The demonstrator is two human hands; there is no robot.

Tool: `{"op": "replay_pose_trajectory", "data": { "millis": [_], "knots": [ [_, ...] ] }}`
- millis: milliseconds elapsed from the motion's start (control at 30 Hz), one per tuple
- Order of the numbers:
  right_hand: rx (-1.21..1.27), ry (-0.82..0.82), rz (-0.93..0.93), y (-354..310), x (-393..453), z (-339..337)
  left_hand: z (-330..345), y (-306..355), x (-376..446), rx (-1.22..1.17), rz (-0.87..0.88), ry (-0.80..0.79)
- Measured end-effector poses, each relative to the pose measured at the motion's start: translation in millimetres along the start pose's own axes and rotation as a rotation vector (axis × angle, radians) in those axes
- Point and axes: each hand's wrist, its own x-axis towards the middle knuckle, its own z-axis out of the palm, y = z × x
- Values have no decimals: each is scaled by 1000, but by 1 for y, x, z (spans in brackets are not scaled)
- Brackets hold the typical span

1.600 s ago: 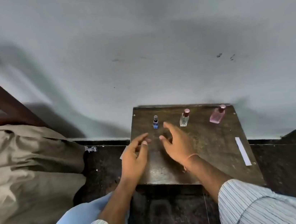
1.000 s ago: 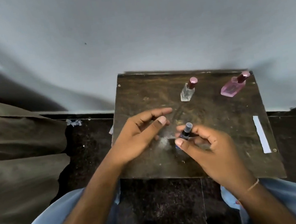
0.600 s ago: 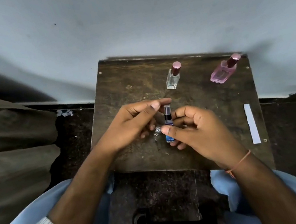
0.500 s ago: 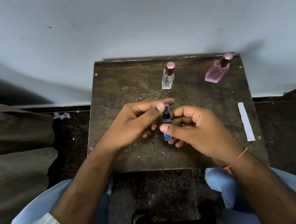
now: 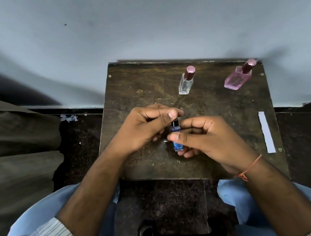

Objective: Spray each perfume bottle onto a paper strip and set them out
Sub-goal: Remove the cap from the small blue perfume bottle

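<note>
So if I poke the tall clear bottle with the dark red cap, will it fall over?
Probably, yes. The clear bottle looks tall and narrow on a small base, so a poke near its cap could tip it. It looks like glass, so likely heavy for its size, hard and slippery, and it might crack if it fell off the small wooden table.

A small dark wooden table point(image 5: 139, 92), scuffed and worn, is set against a pale grey-blue wall point(image 5: 138, 21). A dark speckled floor point(image 5: 161, 198) is seen below, and an olive-brown fabric point(image 5: 12, 148) is draped at the left. Soft shadows are cast on the wall.
</note>
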Motion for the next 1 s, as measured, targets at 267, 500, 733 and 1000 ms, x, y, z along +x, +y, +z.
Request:
{"op": "replay_pose_trajectory", "data": {
  "millis": [267, 500, 733, 1000],
  "knots": [
    [8, 4, 23, -1, 2, 3, -4, -1, 0, 15, 0, 40],
    [-15, 22, 9, -1, 2, 3, -1, -2, 0, 4, 18, 69],
    [-10, 53, 29, -2, 1, -3, 5, -4, 3, 16, 57, 127],
    [-19, 36, 73, -8, -3, -8, 12, -10, 6, -58, 17, 168]
  ]
}}
